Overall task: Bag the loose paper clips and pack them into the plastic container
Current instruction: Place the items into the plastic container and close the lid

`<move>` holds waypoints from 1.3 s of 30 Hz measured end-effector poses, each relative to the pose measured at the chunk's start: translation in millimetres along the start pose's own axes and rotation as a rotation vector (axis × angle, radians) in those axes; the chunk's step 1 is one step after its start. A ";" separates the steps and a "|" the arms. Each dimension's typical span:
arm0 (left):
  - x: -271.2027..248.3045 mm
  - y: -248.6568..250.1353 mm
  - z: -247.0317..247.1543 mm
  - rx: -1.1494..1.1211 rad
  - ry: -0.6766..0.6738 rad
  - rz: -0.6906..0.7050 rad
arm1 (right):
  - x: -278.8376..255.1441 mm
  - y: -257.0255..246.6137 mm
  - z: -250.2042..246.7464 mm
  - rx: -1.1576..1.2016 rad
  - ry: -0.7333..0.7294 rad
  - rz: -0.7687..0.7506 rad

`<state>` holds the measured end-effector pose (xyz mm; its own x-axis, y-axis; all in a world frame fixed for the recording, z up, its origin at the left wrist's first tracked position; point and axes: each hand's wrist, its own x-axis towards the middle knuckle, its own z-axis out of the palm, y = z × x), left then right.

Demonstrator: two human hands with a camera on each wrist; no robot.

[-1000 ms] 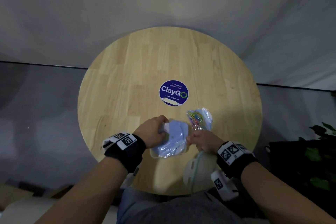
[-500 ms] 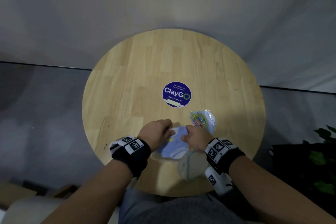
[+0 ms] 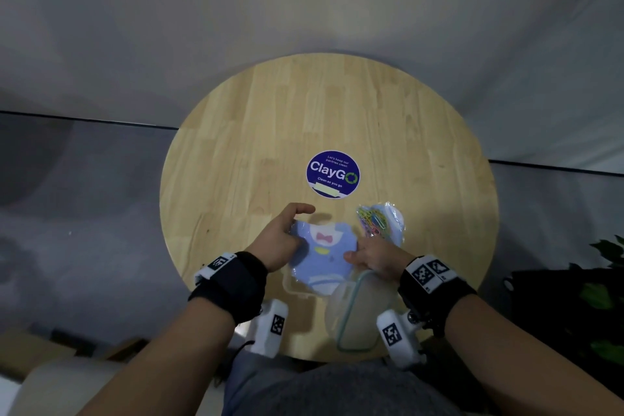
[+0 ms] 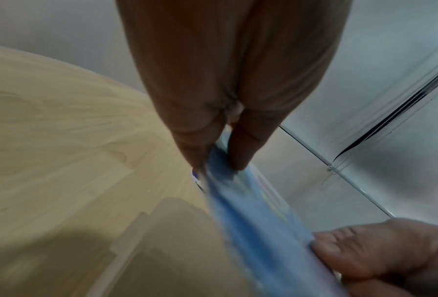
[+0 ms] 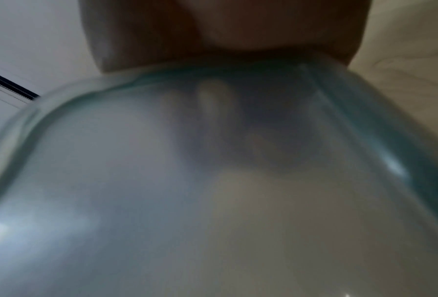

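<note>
My left hand and right hand hold a blue printed bag by its left and right edges, print side up, just above the clear plastic container. In the left wrist view my fingers pinch the blue bag, with the right hand's thumb at its other edge and the container below. A second bag with coloured paper clips lies on the table beyond my right hand. I cannot tell what the held bag contains.
The container's lid, with a teal seal, lies at the round wooden table's near edge under my right wrist and fills the right wrist view. A round ClayGo sticker marks the table's middle. A dark plant stands to the right.
My hands, close together on the bag half a second ago, have spread to its two sides. The bag now shows its printed face.
</note>
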<state>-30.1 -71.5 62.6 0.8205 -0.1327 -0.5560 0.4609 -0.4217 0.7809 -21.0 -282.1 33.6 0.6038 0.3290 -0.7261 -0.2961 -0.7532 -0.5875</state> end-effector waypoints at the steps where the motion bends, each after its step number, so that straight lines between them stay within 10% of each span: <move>1: -0.7 -1.2 -0.1 0.001 -0.007 -0.009 | -0.9 0.6 0.1 -0.006 0.000 0.023; 14: -3.0 -12.6 11.7 0.389 -0.074 0.059 | -4.9 9.4 9.8 0.087 -0.004 0.253; 18: -0.3 -17.9 18.1 0.446 0.040 0.123 | -15.9 1.0 0.9 -0.021 0.109 0.126; 23: -1.6 -30.3 29.7 0.445 0.192 0.224 | -23.4 -1.9 14.9 -0.070 -0.102 -0.132; 31: 3.5 -36.8 34.1 0.910 0.062 0.332 | -20.2 -3.9 25.5 -0.576 -0.131 0.019; 39: 7.4 -38.4 34.5 1.192 0.030 0.370 | -18.9 -9.4 17.3 -0.456 -0.187 0.058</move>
<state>-53.3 -87.3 18.7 0.8502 -0.4026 -0.3392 -0.3792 -0.9153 0.1359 -42.5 -271.4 46.6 0.4401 0.3447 -0.8291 0.0538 -0.9318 -0.3589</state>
